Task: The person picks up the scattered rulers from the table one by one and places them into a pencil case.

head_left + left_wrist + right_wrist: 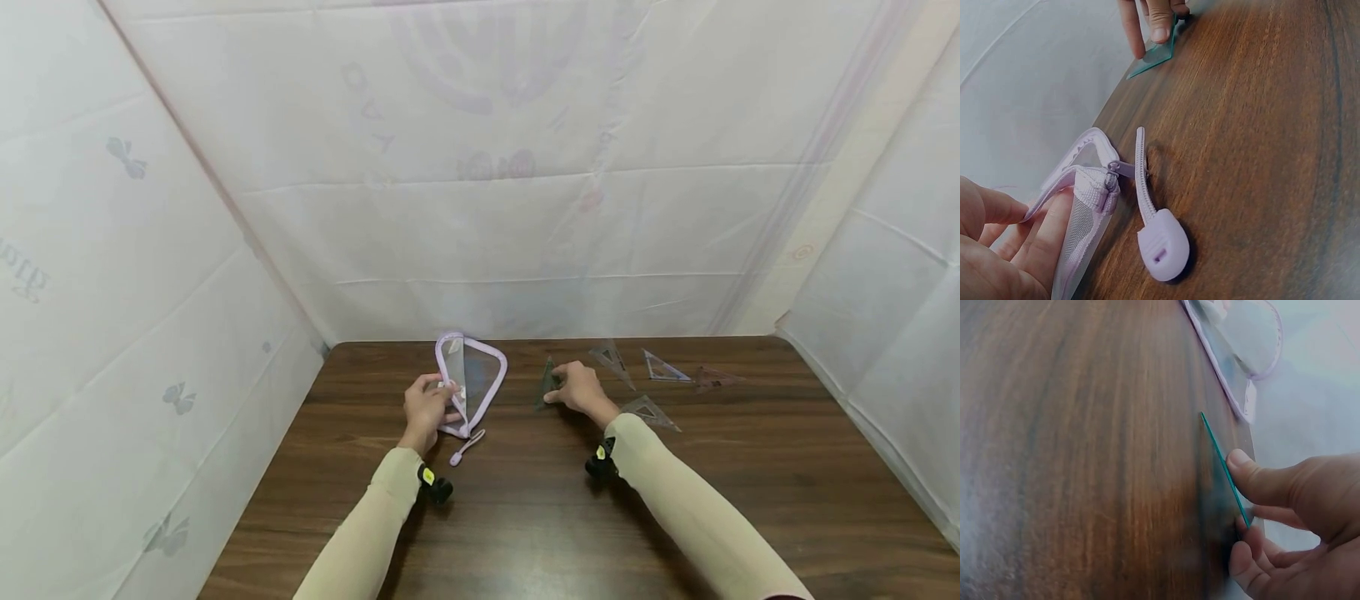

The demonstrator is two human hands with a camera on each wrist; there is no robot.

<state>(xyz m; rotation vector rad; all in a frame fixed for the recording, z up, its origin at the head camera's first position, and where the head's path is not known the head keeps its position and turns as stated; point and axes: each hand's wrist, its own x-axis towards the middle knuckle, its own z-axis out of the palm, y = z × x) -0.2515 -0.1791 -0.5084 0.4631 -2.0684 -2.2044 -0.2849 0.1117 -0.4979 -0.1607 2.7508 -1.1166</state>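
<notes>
A clear zip pouch [480,375] with lilac edging lies toward the back of the table, left of centre. My left hand [427,408] grips its opened edge, thumb on the outside and fingers inside the opening, as the left wrist view shows. From the zip slider hangs a lilac pull tab [1165,245], resting on the wood. To the right of the pouch, my right hand [581,389] pinches a green see-through set square [1219,450] between thumb and fingers. The set square is tilted up on edge, apart from the pouch.
Beyond my right hand lie several more set squares: a clear one [613,362], a bluish one [664,370], a reddish one [716,379] and another clear one [651,412]. Pale sheeting [525,250] hangs behind the dark wooden table [517,533] and along both sides.
</notes>
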